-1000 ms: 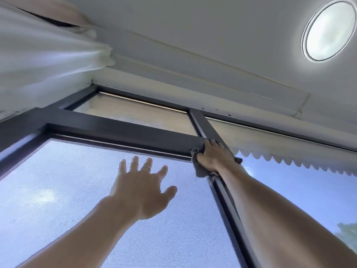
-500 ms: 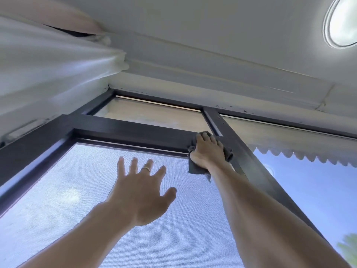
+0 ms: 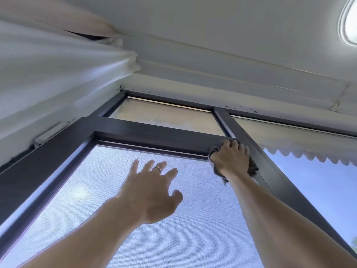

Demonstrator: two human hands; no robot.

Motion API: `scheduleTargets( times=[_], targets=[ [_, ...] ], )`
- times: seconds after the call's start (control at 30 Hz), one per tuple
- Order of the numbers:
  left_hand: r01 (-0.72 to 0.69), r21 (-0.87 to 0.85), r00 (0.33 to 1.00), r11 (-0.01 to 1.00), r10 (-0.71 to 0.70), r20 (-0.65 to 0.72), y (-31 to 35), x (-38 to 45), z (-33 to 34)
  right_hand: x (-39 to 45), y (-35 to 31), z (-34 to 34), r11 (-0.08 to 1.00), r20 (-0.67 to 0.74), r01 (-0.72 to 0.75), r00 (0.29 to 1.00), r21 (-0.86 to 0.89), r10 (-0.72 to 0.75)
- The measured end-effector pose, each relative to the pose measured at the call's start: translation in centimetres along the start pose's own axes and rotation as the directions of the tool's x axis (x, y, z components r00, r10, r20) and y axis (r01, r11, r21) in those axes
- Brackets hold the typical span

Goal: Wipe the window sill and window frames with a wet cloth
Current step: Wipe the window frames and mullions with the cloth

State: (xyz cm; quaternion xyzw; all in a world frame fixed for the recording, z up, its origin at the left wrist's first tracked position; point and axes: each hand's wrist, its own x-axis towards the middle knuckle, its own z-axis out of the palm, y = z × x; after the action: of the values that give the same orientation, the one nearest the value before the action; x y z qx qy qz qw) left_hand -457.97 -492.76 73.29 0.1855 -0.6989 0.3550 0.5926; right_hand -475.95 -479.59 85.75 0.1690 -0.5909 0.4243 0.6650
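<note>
Frame corner, head view. My right hand (image 3: 229, 158) grips the cloth (image 3: 253, 168) against the frame (image 3: 154, 135) where crossbar meets upright. My left hand (image 3: 152, 187) is spread open near the screen (image 3: 173, 229). I keep firm pressure and wipe along the bar.

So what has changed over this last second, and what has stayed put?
The right hand, gripping the dark grey cloth, slid a little leftward from the upright bar onto the corner of the dark metal window frame. The left hand stays spread open before the mesh screen, holding nothing.
</note>
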Motion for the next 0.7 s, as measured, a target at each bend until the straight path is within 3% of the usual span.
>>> scheduleTargets(
  times=[0.07,0.2,0.27,0.37,0.4,0.47,0.53,0.57,0.63,0.7],
  targets=[
    [-0.006,0.033,1.000,0.999,0.006,-0.011,-0.8,-0.4,0.0,-0.7,-2.6,-0.3,0.997,0.023,-0.036,0.999,0.068,0.035],
    [-0.002,0.033,1.000,0.999,0.002,-0.017,-1.4,-1.0,-0.3,-1.3,-6.0,-0.4,0.928,0.088,0.301,0.941,0.220,-0.326],
    [0.011,0.032,1.000,0.999,-0.010,-0.018,-2.3,-1.3,-0.8,-0.8,-4.0,-0.3,0.961,0.070,0.223,0.969,0.166,-0.237],
    [0.041,0.045,0.999,0.998,-0.041,0.001,-4.4,-2.1,-1.1,-1.4,-3.6,-0.3,0.986,0.041,-0.138,0.990,0.093,0.135],
    [0.045,0.054,0.999,0.998,-0.045,0.008,-4.9,-2.4,-0.9,-1.7,-4.8,-0.4,0.981,0.056,-0.161,0.986,0.110,0.155],
    [0.040,0.057,0.999,0.998,-0.042,0.022,-5.2,-2.7,-0.6,-2.1,-7.1,-0.4,0.986,0.059,0.019,0.998,0.165,-0.029],
    [0.036,0.049,0.999,0.998,-0.037,0.020,-5.3,-2.8,-0.6,-2.1,-7.9,-0.4,0.945,0.062,0.255,0.960,0.207,-0.272],
    [0.030,0.049,0.999,0.998,-0.031,0.014,-5.4,-2.8,-0.6,-2.0,-7.4,-0.5,0.935,0.073,0.289,0.948,0.206,-0.309],
    [0.019,0.051,1.000,0.999,-0.020,0.010,-5.7,-2.9,-0.8,-1.9,-5.9,-0.4,0.970,0.065,0.169,0.981,0.173,-0.182],
    [0.011,0.059,1.000,0.998,-0.012,0.021,-6.3,-3.5,-0.8,-2.6,-5.7,-0.3,0.987,0.067,-0.088,0.995,0.138,0.079]
  ],
)
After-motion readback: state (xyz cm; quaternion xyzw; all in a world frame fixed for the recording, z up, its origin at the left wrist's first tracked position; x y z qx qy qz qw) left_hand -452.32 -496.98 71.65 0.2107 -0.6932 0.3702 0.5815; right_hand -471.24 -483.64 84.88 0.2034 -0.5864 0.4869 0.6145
